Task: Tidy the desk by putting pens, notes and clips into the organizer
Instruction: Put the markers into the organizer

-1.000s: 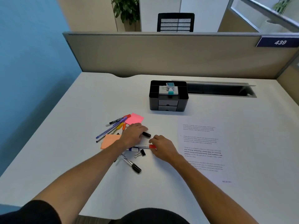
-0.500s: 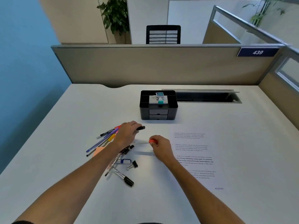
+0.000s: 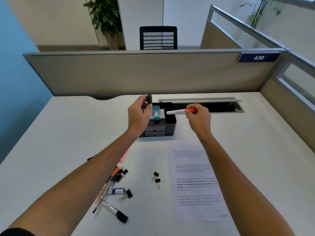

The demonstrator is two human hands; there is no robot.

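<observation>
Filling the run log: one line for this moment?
left hand: holds black marker | right hand: holds red-capped marker | both over organizer

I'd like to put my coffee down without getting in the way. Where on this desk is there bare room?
The desk is bare on its left, between the blue wall and the organizer, and on its right beyond the printed sheet. It is crowded near the left forearm, where pens, markers and binder clips lie, and over the organizer, where both hands hold markers.
</observation>
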